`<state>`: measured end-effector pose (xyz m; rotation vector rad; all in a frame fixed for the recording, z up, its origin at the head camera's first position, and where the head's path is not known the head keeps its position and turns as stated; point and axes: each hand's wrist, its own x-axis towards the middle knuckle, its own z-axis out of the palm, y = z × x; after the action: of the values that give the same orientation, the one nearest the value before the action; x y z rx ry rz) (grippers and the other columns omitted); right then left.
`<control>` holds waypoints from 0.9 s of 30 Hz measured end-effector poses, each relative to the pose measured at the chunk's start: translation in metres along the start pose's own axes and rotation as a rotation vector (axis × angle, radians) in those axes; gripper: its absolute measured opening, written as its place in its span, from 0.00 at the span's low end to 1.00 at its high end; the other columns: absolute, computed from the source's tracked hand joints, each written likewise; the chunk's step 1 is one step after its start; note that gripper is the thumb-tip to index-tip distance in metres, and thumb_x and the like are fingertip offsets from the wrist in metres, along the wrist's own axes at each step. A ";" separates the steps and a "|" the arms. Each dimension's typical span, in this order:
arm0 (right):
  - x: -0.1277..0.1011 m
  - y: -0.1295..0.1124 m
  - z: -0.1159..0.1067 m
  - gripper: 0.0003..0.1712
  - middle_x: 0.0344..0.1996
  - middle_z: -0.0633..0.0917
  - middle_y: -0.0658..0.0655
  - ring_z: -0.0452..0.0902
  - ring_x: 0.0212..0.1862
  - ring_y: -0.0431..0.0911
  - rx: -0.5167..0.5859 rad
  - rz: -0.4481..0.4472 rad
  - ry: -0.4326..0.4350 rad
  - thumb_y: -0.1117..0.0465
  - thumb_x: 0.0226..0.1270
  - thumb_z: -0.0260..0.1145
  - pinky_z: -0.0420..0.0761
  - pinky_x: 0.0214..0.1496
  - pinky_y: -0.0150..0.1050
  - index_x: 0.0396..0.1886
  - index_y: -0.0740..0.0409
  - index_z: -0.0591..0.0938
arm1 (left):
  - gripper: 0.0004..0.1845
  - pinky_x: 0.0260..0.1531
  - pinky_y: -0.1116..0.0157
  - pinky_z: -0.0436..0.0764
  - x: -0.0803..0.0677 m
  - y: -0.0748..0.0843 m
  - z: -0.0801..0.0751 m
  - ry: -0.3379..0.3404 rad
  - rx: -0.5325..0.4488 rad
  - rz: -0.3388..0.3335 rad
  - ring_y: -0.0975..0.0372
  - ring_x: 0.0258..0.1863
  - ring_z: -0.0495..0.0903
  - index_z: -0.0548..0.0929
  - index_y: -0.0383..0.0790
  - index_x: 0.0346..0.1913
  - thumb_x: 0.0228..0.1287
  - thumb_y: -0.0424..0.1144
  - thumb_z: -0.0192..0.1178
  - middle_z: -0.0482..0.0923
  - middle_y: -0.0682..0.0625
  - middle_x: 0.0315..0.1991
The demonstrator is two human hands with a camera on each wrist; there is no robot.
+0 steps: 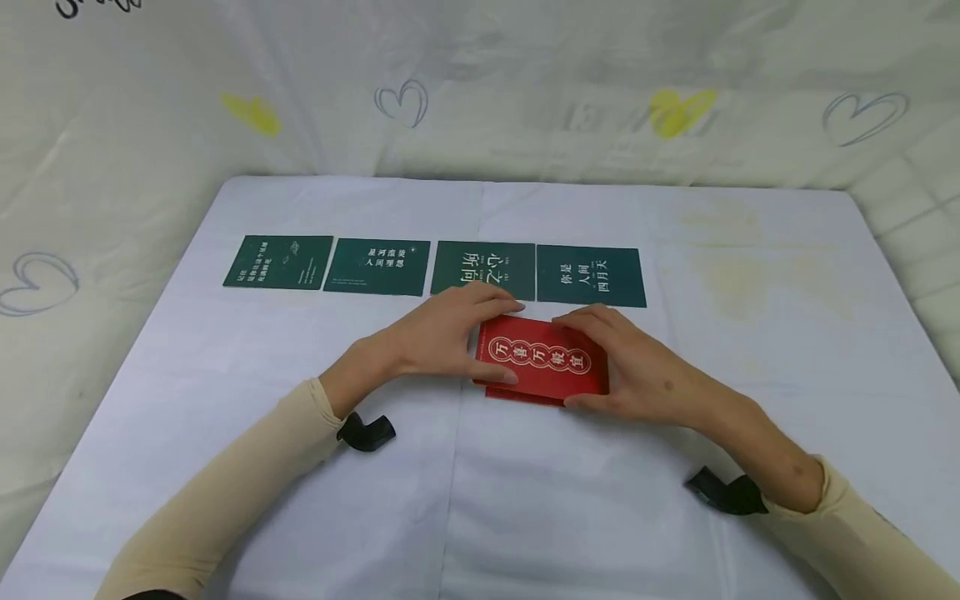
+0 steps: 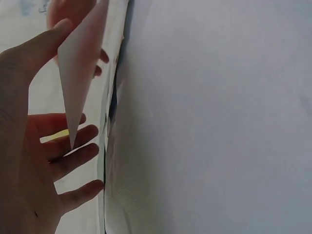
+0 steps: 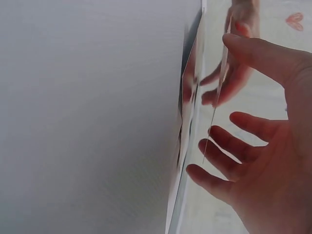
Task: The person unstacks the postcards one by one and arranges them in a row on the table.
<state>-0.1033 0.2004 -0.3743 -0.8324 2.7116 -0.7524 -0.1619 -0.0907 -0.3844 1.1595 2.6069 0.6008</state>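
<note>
A red card (image 1: 551,379) with white characters in linked circles is held between both hands. My left hand (image 1: 450,333) holds its left end, thumb along the near edge and fingers at the far edge. At the right end, my right hand (image 1: 637,367) grips it in the same way. The left wrist view shows the card's pale underside (image 2: 80,73) raised off the table. From the right wrist, the card (image 3: 220,87) appears almost edge-on between thumb and fingers. A strip of another red card (image 1: 517,395) shows beneath the near edge.
Beyond the hands, several dark green cards lie in a row, among them a leftmost card (image 1: 279,262) and a rightmost card (image 1: 591,276). My left fingers overlap one green card (image 1: 487,260) in the head view. A white cloth (image 1: 360,517) covers the table.
</note>
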 end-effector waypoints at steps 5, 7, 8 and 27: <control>-0.004 0.000 -0.002 0.53 0.69 0.73 0.51 0.69 0.70 0.48 0.028 0.013 0.010 0.50 0.48 0.86 0.89 0.55 0.49 0.74 0.49 0.70 | 0.52 0.65 0.59 0.75 -0.003 0.006 0.004 0.002 0.061 0.025 0.64 0.67 0.70 0.71 0.53 0.76 0.50 0.74 0.70 0.74 0.56 0.67; -0.006 0.001 -0.003 0.52 0.69 0.73 0.51 0.69 0.70 0.48 0.036 0.020 0.018 0.50 0.48 0.86 0.89 0.54 0.49 0.73 0.48 0.71 | 0.52 0.64 0.60 0.74 -0.003 0.008 0.005 0.009 0.076 0.034 0.65 0.66 0.70 0.71 0.53 0.76 0.50 0.74 0.70 0.75 0.56 0.66; -0.007 0.001 -0.003 0.51 0.69 0.73 0.51 0.69 0.70 0.48 0.042 0.021 0.023 0.50 0.48 0.86 0.89 0.54 0.49 0.72 0.48 0.71 | 0.51 0.64 0.60 0.74 -0.003 0.008 0.005 0.011 0.077 0.036 0.65 0.66 0.70 0.72 0.53 0.76 0.50 0.74 0.70 0.75 0.56 0.65; -0.011 0.004 -0.007 0.45 0.73 0.70 0.52 0.65 0.74 0.51 0.070 0.089 0.101 0.46 0.58 0.81 0.89 0.54 0.52 0.73 0.47 0.72 | 0.46 0.65 0.58 0.80 0.003 0.011 0.004 0.130 0.025 0.046 0.62 0.66 0.74 0.75 0.50 0.74 0.55 0.69 0.69 0.77 0.54 0.66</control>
<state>-0.0979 0.2121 -0.3701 -0.6710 2.7708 -0.8861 -0.1554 -0.0809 -0.3830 1.2303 2.7086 0.6764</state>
